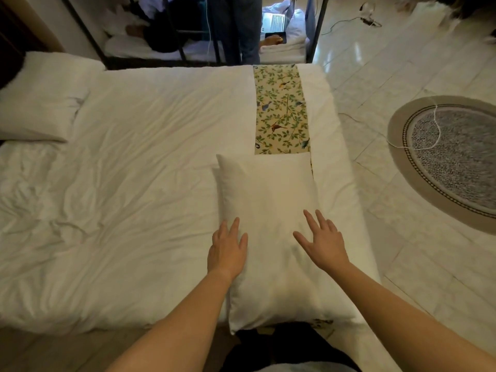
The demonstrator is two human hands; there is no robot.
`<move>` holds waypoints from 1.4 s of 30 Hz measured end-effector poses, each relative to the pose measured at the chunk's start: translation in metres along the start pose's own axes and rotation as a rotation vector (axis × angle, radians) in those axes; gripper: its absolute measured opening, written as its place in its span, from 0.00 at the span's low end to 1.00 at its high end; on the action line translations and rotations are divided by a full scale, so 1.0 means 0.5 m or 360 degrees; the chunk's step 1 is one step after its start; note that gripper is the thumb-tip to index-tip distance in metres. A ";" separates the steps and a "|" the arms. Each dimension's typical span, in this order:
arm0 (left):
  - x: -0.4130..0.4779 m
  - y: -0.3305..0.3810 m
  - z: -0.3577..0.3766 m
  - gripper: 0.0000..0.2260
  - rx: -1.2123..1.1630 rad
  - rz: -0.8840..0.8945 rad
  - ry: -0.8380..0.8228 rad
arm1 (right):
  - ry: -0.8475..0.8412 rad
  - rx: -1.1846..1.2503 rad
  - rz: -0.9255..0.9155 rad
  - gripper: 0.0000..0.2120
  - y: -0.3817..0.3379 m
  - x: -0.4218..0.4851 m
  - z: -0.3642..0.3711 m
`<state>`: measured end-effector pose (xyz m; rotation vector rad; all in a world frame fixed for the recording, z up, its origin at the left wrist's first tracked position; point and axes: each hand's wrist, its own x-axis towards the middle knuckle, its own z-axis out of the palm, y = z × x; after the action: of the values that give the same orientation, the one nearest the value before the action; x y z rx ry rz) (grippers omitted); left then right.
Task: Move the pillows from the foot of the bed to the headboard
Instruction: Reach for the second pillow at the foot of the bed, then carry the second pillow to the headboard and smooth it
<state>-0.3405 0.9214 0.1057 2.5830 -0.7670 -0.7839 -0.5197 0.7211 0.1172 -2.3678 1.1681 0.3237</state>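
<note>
A white pillow (268,200) lies lengthwise on the right part of the bed, partly covering a leaf-and-bird patterned runner (280,108). My left hand (228,251) rests flat on the pillow's left edge, fingers spread. My right hand (323,242) lies over the pillow's right side, fingers apart, holding nothing. A second white pillow (40,100) sits at the far left end of the bed. The bed (139,170) is covered by a wrinkled white duvet.
Beyond the bed stands a dark metal frame (316,30) with another bed, where a person lies beside a laptop (276,20). Pale tiled floor is on the right, with a round grey rug (451,162) and a white cable (434,124) across it.
</note>
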 end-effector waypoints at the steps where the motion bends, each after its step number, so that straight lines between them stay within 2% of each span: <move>1: 0.007 -0.001 0.007 0.27 -0.0019 -0.0017 -0.0009 | -0.0001 0.0008 0.0004 0.38 0.004 0.008 0.004; 11: 0.123 -0.001 0.093 0.26 -0.0164 -0.0217 0.0009 | -0.0071 0.0163 0.0037 0.39 0.078 0.159 0.052; 21: 0.314 -0.041 0.178 0.29 -0.0341 -0.0502 0.0070 | -0.0144 0.0335 0.0091 0.43 0.162 0.383 0.117; 26: 0.380 -0.056 0.208 0.33 -0.0460 -0.0571 0.0098 | -0.0173 0.0569 0.0170 0.45 0.190 0.469 0.148; 33: 0.408 -0.071 0.245 0.39 -0.0669 -0.0534 0.0134 | -0.0236 0.0759 0.0146 0.51 0.199 0.491 0.182; 37: 0.421 -0.083 0.255 0.40 -0.0819 -0.0543 0.0167 | -0.0227 0.0830 0.0151 0.49 0.200 0.492 0.187; 42: 0.436 -0.070 0.269 0.40 -0.0935 -0.0555 0.0188 | -0.0208 0.0995 0.0212 0.56 0.175 0.490 0.192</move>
<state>-0.2525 0.8018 -0.1058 2.2079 -0.0238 -0.7960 -0.4402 0.5575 -0.0923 -1.7092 1.1588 0.1251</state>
